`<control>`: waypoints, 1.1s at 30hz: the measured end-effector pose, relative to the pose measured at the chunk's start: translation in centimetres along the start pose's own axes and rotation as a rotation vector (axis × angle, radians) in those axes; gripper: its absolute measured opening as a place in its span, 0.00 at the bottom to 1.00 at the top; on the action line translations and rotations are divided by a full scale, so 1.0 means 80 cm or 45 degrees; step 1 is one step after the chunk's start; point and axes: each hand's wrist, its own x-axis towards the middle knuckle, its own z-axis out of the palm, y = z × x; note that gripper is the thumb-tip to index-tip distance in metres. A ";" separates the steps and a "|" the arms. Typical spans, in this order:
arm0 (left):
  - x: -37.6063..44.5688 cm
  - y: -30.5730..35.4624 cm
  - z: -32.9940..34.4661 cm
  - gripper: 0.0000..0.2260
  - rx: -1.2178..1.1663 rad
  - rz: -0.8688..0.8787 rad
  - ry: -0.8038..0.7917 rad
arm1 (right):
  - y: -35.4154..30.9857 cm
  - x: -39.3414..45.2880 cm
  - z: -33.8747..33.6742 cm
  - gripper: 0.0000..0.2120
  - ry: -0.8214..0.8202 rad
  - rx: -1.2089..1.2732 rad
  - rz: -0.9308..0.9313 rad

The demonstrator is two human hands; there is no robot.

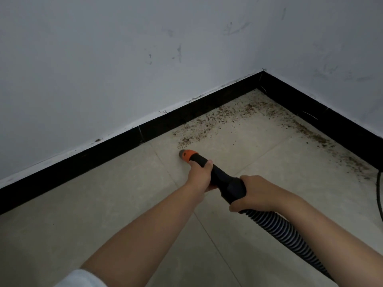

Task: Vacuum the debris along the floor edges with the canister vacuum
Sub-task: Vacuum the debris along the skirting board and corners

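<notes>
Left hand [200, 172] at frame centre grips black wand [219, 179] just behind orange nozzle [186, 154]. Right hand [251, 193], lower right of it, wraps wand's thick rear end where ribbed hose [286, 230] starts; hose runs off toward lower right. Nozzle tip on or just above tiled floor [83, 204], near black skirting [103, 150]. Brown debris [217, 119] just beyond nozzle, spread toward corner at upper right and along right wall. Dark cable [378, 189] at right edge.

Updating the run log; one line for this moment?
left hand: holds nozzle | right hand: holds hose | debris: ahead
</notes>
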 end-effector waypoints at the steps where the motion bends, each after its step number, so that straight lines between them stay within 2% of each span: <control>1: 0.005 0.001 0.000 0.29 0.020 0.010 0.001 | 0.002 0.005 0.001 0.14 0.011 0.020 -0.001; 9: 0.034 0.016 -0.002 0.28 0.068 0.045 0.043 | 0.003 0.037 0.000 0.16 0.060 0.103 -0.044; 21: 0.061 0.025 -0.020 0.25 0.155 0.127 0.230 | -0.014 0.078 0.023 0.21 0.099 0.154 -0.045; 33: 0.099 0.045 -0.048 0.25 0.210 0.152 0.130 | -0.046 0.104 0.031 0.22 0.180 0.198 0.022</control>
